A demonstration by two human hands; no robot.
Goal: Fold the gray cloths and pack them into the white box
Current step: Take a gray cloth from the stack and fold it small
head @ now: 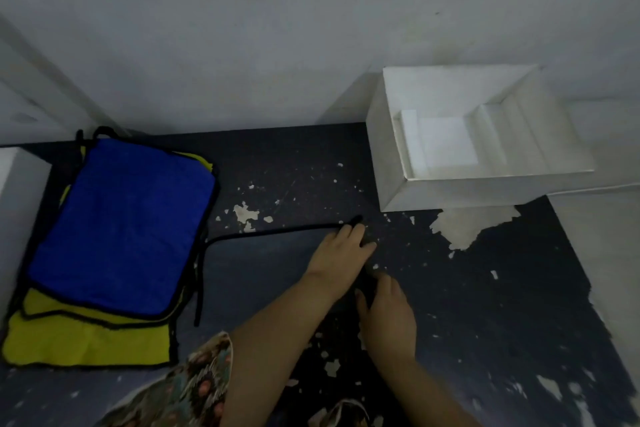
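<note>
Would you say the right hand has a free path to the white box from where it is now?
Probably yes. The right hand rests on the gray cloth's right edge, and only bare dark tabletop lies between it and the open white box ahead to its right.

Dim, low-contrast frame, grey-blue cast, soft all over. Dark cloth (270, 263) barely separates from the dark surface (485, 288) at centre. White box (450, 191) upper right is the brightest area, soft shadow at its left. Wide-angle bending at edges; lower corners blurrier.
</note>
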